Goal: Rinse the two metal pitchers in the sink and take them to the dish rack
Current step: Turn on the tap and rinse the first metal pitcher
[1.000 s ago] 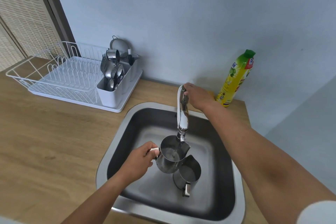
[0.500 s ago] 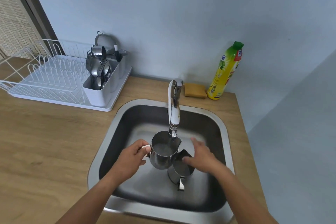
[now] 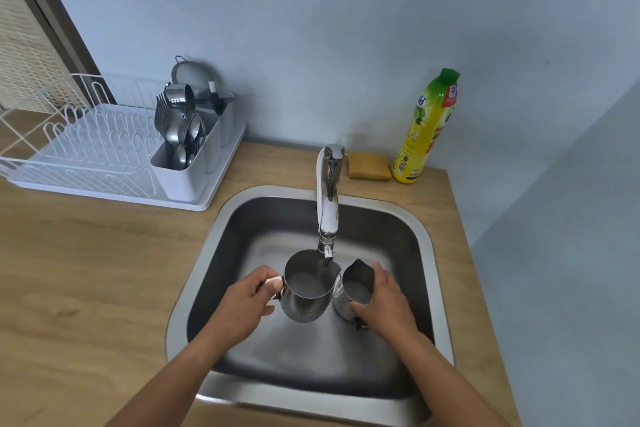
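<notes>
Your left hand (image 3: 242, 305): grips large pitcher (image 3: 304, 291) by its handle.
Your right hand (image 3: 388, 302): holds small pitcher (image 3: 355, 282).
Dish rack (image 3: 86, 152): far left; left hand nearer.

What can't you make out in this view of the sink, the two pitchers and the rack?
All in the head view:
- Handle of the smaller pitcher: mostly covered by the right hand.
- Whether water runs from the faucet into the larger pitcher: too blurred to tell.
- Left end of the dish rack: cut off by the frame edge.
- Print on the soap bottle: too small.
</notes>
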